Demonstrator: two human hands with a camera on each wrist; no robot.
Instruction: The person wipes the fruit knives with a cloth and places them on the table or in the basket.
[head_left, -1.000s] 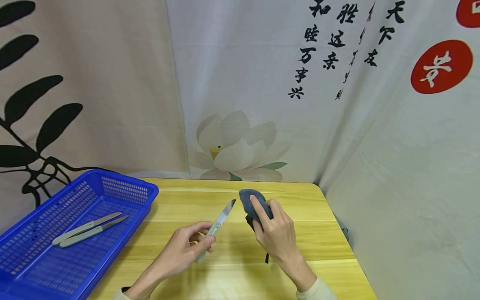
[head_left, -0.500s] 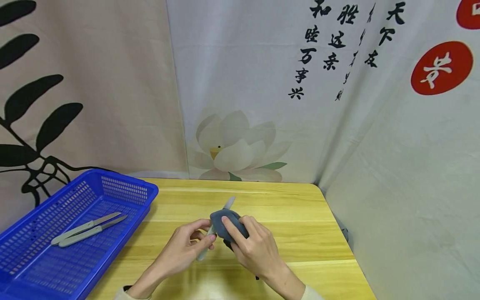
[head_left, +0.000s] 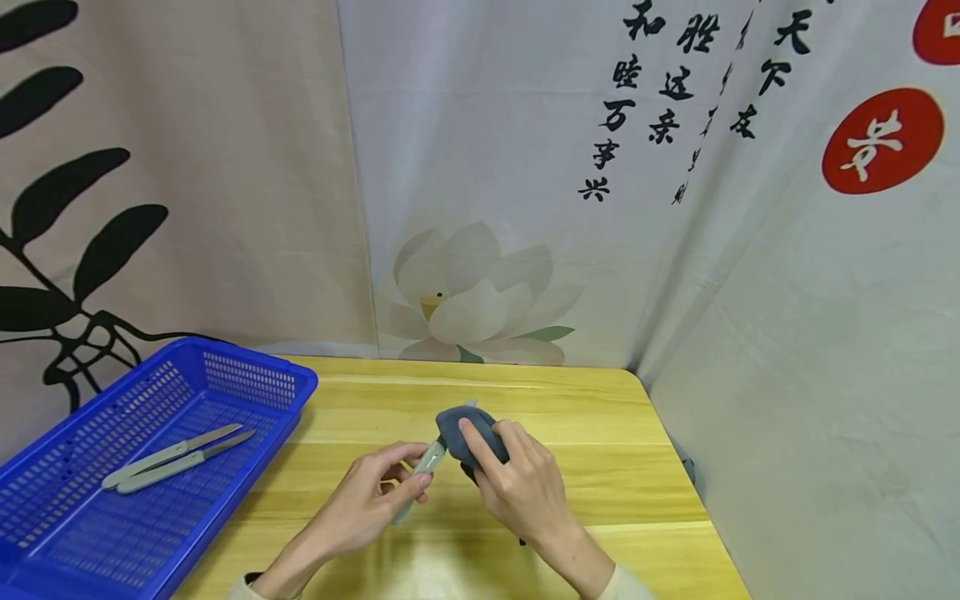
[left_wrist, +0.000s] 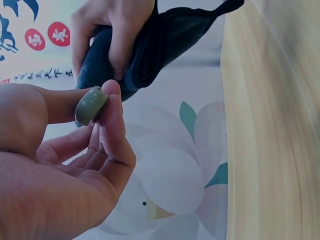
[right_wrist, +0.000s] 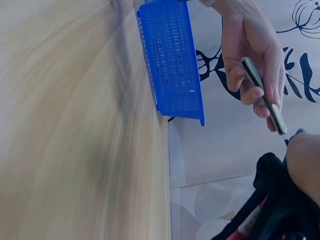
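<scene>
My left hand point(head_left: 363, 500) pinches the pale green handle point(head_left: 426, 463) of a small knife between thumb and fingers. The blade points up and to the right. A folded grey-blue cloth point(head_left: 459, 429), gripped by my right hand point(head_left: 528, 483), lies around most of the blade; only the tip point(head_left: 471, 402) shows beyond it. In the left wrist view the rounded handle end point(left_wrist: 91, 106) faces the camera, with the dark cloth point(left_wrist: 102, 57) behind it. The right wrist view has the handle point(right_wrist: 262, 94) in the left hand, and part of the cloth point(right_wrist: 272, 175) hanging down.
A blue perforated plastic basket point(head_left: 247, 454) stands on the left of the wooden table point(head_left: 600, 417). Two similar knives point(head_left: 176, 458) lie inside it, side by side. Behind the table hangs a printed curtain point(head_left: 480, 167), and another pale curtain point(head_left: 825, 333) borders the right side.
The right hand brought the cloth leftward onto the blade beside the handle, then slid it slightly up toward the tip. The left hand has held the knife almost still.
</scene>
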